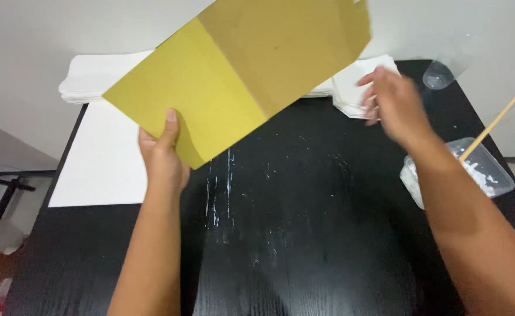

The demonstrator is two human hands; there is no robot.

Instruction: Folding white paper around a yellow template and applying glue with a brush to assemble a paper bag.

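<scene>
A yellow-brown folded sheet [240,76] is pinched at its lower edge by the left hand [162,155], thumb on top, and is held tilted above the far left part of the black table [304,234]. The right hand [395,102], blurred, is laid with loosely spread fingers on a small white paper stack [357,79] at the far edge. A white sheet [102,158] lies at the left edge, and a plastic tub [494,175] with a stick [494,124] sits at the right edge.

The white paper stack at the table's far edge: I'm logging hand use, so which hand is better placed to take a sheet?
Probably the right hand: it hovers at the white paper stack, fingers open. The left hand already has a grip on the yellow folded sheet.
</scene>
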